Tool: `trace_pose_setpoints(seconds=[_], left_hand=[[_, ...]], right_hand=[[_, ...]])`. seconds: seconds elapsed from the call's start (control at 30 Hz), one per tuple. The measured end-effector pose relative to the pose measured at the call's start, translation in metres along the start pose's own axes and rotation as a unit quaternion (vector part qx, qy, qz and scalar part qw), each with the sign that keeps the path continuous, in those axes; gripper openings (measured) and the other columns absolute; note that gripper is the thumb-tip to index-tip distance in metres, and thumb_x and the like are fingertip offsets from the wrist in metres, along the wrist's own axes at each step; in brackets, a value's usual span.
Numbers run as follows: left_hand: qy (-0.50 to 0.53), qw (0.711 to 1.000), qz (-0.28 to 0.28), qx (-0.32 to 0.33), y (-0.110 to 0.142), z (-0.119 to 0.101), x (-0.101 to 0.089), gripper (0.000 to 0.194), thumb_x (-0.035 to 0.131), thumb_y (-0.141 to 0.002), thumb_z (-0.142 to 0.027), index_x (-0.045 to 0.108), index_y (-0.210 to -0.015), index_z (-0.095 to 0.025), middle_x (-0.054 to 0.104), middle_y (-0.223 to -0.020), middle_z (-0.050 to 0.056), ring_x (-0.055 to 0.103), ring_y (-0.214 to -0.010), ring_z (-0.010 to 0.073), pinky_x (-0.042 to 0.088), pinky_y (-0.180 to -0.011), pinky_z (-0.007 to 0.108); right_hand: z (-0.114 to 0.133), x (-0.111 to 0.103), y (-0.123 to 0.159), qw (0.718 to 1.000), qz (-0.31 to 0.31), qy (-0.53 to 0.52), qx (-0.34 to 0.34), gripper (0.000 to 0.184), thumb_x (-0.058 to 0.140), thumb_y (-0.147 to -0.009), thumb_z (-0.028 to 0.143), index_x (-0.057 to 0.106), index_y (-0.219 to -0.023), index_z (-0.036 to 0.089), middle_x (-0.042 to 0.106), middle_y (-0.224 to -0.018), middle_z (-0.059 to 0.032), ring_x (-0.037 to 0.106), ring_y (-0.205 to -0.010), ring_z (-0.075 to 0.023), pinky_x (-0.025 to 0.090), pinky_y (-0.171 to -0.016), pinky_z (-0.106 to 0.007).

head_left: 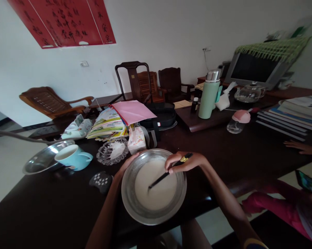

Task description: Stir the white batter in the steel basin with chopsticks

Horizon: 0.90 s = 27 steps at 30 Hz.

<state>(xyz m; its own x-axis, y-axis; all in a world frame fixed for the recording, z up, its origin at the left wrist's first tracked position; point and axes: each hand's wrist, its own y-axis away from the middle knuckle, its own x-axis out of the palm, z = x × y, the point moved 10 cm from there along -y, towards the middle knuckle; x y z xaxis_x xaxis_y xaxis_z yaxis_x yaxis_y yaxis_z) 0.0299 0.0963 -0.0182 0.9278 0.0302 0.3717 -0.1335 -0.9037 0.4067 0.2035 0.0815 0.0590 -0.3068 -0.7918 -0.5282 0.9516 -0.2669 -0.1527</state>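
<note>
Bowl (pixel 181 193): holding pale liquid (pixel 156 199)
Right hand (pixel 184 161): our fingers are pinching chopsticks (pixel 161 178)
Left hand (pixel 129 162): we're touching bowl, can't tell finger spread

A white wall (pixel 158 31) fills twelve o'clock in dim light; a red poster (pixel 67 22) hangs at eleven; a wooden armchair (pixel 42 100) stands at ten. Pale floor (pixel 5 162) shows at nine; a television (pixel 257 67) sits at two.

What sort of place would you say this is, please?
It looks like a home's living room, judging by the bulky television with a green fringed cover on top, the wooden armchair and the red poster with black characters.
</note>
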Motion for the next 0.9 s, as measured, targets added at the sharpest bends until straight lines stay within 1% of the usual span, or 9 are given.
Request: trace_pose_setpoints(seconds=[0.17,0.23,0.4,0.47,0.6,0.67,0.73,0.83,0.9], left_hand=[[-0.029,0.999,0.009,0.029,0.002,-0.009,0.006,0.017,0.066,-0.084,-0.020,0.082,-0.087,-0.026,0.077,-0.079,-0.001,0.065,-0.117,0.0292,0.053,-0.097,0.032],[-0.035,0.999,0.015,0.031,0.001,-0.008,0.006,0.015,0.070,-0.083,-0.022,0.082,-0.090,-0.026,0.077,-0.084,-0.001,0.062,-0.121,0.0302,0.052,-0.099,0.033],[-0.035,0.998,0.033,0.037,-0.009,0.001,-0.006,0.019,0.076,-0.080,-0.036,0.081,-0.096,-0.026,0.077,-0.100,-0.001,0.062,-0.121,0.0298,0.051,-0.103,0.033],[-0.046,0.998,0.029,0.029,-0.013,0.005,-0.012,0.020,0.078,-0.079,-0.041,0.081,-0.094,-0.027,0.078,-0.098,-0.002,0.066,-0.114,0.0282,0.053,-0.098,0.032],[-0.065,0.998,0.005,0.023,-0.017,0.006,-0.022,0.024,0.079,-0.078,-0.045,0.081,-0.094,-0.028,0.078,-0.093,-0.001,0.070,-0.105,0.0236,0.054,-0.091,0.027],[-0.068,0.997,0.009,0.033,-0.017,0.003,-0.020,0.027,0.081,-0.076,-0.046,0.081,-0.095,-0.027,0.078,-0.093,0.000,0.070,-0.103,0.0245,0.054,-0.091,0.028],[-0.073,0.997,0.017,0.036,-0.016,0.002,-0.017,0.030,0.082,-0.074,-0.047,0.082,-0.095,-0.026,0.078,-0.092,0.000,0.070,-0.101,0.0268,0.054,-0.091,0.032],[-0.079,0.996,0.023,0.032,-0.015,0.003,-0.016,0.023,0.080,-0.078,-0.048,0.082,-0.090,-0.028,0.078,-0.088,0.000,0.070,-0.097,0.0273,0.053,-0.093,0.034],[-0.088,0.995,0.028,0.031,-0.015,0.004,-0.016,0.020,0.076,-0.081,-0.048,0.082,-0.089,-0.031,0.078,-0.091,-0.001,0.070,-0.094,0.0260,0.053,-0.094,0.034]], right_hand=[[-0.007,-0.031,0.016,0.993,-0.085,0.070,0.045,0.026,0.058,-0.098,0.038,0.072,-0.093,0.016,0.074,-0.090,-0.0058,0.068,-0.087,-0.0153,0.051,-0.083,-0.027],[-0.005,-0.031,0.023,0.996,-0.061,0.051,0.033,0.028,0.059,-0.097,0.039,0.072,-0.092,0.014,0.074,-0.089,-0.0066,0.068,-0.083,-0.0149,0.052,-0.081,-0.027],[0.000,0.000,0.007,1.000,0.026,-0.010,-0.010,0.028,0.065,-0.093,0.040,0.072,-0.099,0.014,0.076,-0.096,-0.0083,0.071,-0.090,-0.0161,0.054,-0.083,-0.026],[-0.005,-0.002,-0.001,1.000,-0.005,0.016,0.008,0.026,0.064,-0.094,0.038,0.072,-0.103,0.015,0.076,-0.100,-0.0074,0.070,-0.093,-0.0162,0.052,-0.086,-0.026],[-0.011,-0.035,0.014,0.988,-0.111,0.086,0.059,0.024,0.061,-0.096,0.037,0.073,-0.097,0.016,0.075,-0.092,-0.0054,0.069,-0.088,-0.0164,0.051,-0.083,-0.027],[-0.009,-0.043,0.025,0.988,-0.111,0.086,0.062,0.027,0.059,-0.097,0.038,0.073,-0.094,0.015,0.074,-0.086,-0.0053,0.068,-0.082,-0.0156,0.051,-0.079,-0.027],[-0.005,-0.035,0.028,0.995,-0.066,0.056,0.043,0.029,0.062,-0.096,0.040,0.073,-0.094,0.014,0.074,-0.087,-0.0065,0.069,-0.081,-0.0152,0.053,-0.078,-0.026],[0.002,-0.008,0.015,1.000,0.015,0.000,0.004,0.029,0.066,-0.093,0.041,0.073,-0.096,0.013,0.076,-0.091,-0.0078,0.070,-0.085,-0.0154,0.054,-0.080,-0.025],[0.001,0.004,0.001,1.000,0.019,-0.006,-0.002,0.027,0.065,-0.094,0.039,0.073,-0.099,0.014,0.076,-0.095,-0.0075,0.070,-0.088,-0.0154,0.054,-0.082,-0.025]])
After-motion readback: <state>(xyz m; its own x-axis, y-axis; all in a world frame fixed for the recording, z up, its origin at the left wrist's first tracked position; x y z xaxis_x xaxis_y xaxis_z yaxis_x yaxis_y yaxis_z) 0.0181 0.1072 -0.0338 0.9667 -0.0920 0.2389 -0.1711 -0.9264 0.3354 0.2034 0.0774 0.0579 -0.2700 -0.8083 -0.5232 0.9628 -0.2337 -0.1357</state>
